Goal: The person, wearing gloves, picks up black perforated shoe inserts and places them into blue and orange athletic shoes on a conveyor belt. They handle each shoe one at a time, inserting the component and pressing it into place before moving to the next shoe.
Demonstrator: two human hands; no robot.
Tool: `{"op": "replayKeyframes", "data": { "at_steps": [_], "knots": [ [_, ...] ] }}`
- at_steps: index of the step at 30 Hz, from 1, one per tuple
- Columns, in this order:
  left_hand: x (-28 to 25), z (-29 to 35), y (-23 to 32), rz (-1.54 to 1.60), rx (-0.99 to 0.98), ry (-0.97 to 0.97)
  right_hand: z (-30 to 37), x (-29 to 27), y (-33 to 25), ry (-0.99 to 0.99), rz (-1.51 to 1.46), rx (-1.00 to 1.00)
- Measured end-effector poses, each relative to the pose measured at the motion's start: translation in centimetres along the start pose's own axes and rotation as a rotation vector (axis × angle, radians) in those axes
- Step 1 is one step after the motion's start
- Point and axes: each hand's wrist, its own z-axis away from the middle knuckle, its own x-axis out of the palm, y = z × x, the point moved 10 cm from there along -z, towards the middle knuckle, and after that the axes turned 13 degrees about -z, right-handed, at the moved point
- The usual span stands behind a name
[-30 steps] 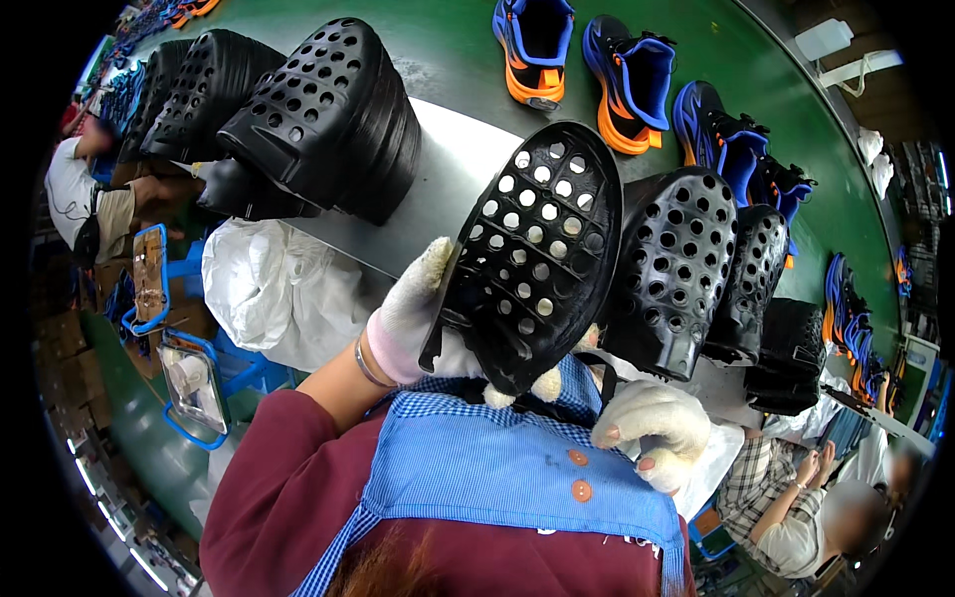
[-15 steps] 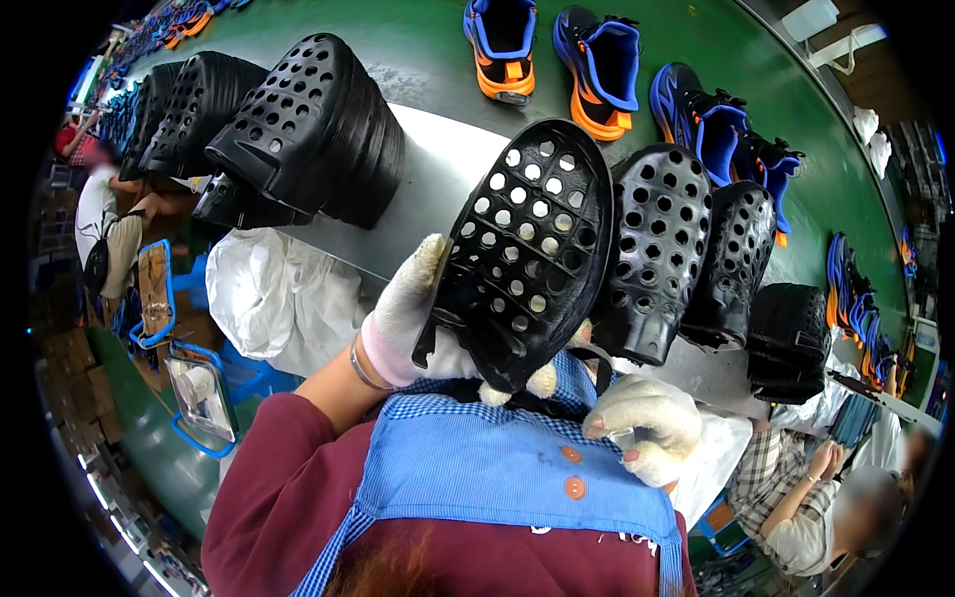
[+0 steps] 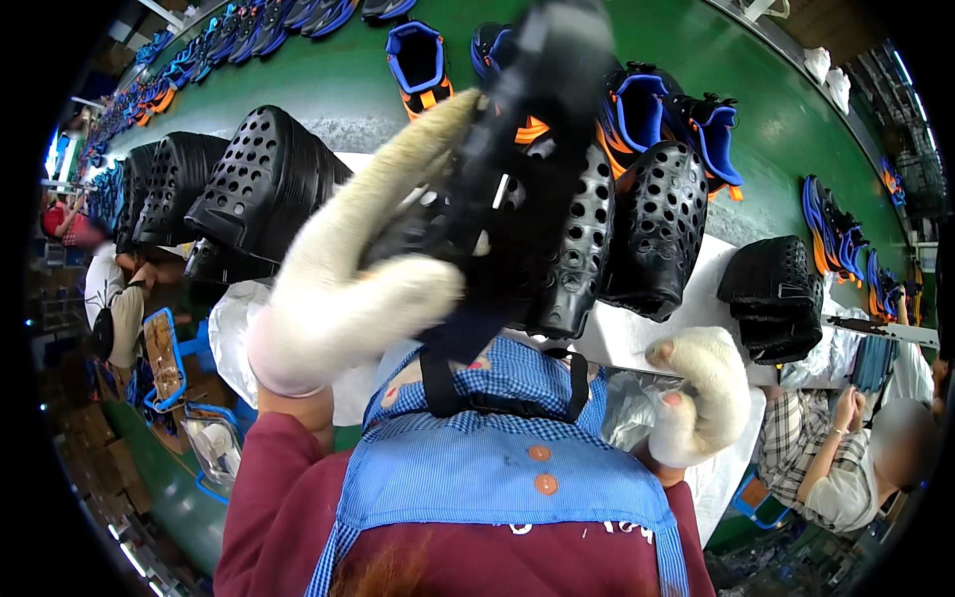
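Note:
My left hand (image 3: 343, 269), in a white glove, grips a black perforated plastic shell (image 3: 532, 109) shaped like a shoe. The shell is raised over the bench in front of me and smeared by motion. Behind its lower part stands a similar black shell (image 3: 580, 249), partly covered, with another shell (image 3: 659, 224) just right of it. My right hand (image 3: 701, 398), gloved with bare thumb and index tips, hovers at the bench's near edge. Its fingers are curled, thumb and index apart, and nothing shows between them.
Nested stacks of black shells (image 3: 264, 184) stand at the left, and a smaller stack (image 3: 771, 298) at the right. Blue, black and orange sneakers (image 3: 647, 109) line the green table (image 3: 766, 129) behind. A seated person (image 3: 846, 468) is at the right; others are far left.
The held shell has swung up and away from me, turning from its broad perforated face. My left hand rose with it. My right hand moved to the right, off my apron.

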Motion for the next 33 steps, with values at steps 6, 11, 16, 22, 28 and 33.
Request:
{"op": "replayKeyframes", "data": {
  "at_steps": [6,11,16,22,28,33],
  "knots": [
    [2.7,-0.9,3.7,-0.760,0.263,0.080,-2.3,2.6,-2.2,-0.146,0.219,-0.208],
    [3.4,-0.3,5.4,-0.859,0.281,0.058,-3.3,2.8,0.5,-0.118,0.391,-0.075],
    [5.3,-0.4,5.3,-0.992,0.214,-0.079,-3.8,2.8,1.1,-0.040,0.214,-0.074],
    [6.4,-0.8,6.5,-1.089,0.234,0.070,-0.9,-0.4,2.5,0.185,0.011,-0.053],
    [9.4,-2.0,6.3,-1.045,0.380,-0.049,-2.3,0.3,3.6,0.032,0.081,0.032],
    [6.4,-3.6,5.4,-0.861,0.470,0.098,-2.4,0.4,4.2,-0.010,0.215,0.019]
  ]
}}
